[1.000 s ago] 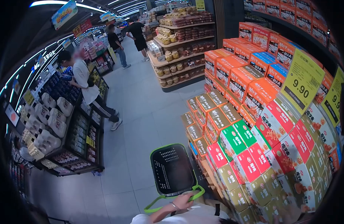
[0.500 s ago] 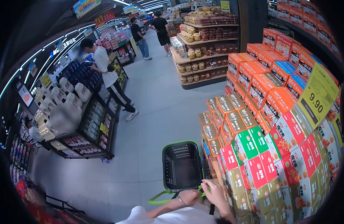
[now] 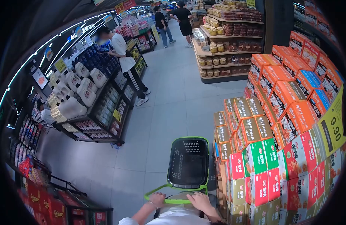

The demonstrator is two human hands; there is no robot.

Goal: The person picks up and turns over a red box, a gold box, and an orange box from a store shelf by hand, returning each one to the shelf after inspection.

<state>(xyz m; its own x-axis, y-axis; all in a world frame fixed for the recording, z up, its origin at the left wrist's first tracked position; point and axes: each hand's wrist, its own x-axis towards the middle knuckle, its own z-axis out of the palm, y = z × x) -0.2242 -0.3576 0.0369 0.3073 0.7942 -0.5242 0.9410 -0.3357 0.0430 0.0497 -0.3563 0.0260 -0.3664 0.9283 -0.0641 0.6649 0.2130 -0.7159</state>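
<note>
A black shopping basket with a green rim [image 3: 189, 162] sits in front of me, its inside bare. It appears to be a basket trolley, with a green push handle [image 3: 176, 201] on my side. My left hand [image 3: 156, 199], with a bracelet at the wrist, is closed round the handle's left end. Over the right part of the handle lies my right hand [image 3: 200, 201], its fingers curled down onto it. The underside of both grips is hidden from me.
Stacked snack boxes [image 3: 255, 157] rise close on the right, with a yellow price sign [image 3: 330, 125]. Bottle shelves [image 3: 94, 108] stand left, a person [image 3: 122, 56] beside them. Ahead, a rounded shelf [image 3: 229, 71] holds jars; two people [image 3: 184, 22] stand further along the grey floor [image 3: 169, 105].
My left hand has moved from beside my right hand to the handle's left end. The handle now lies squarer before me. The view has shifted, with the scene sliding rightward.
</note>
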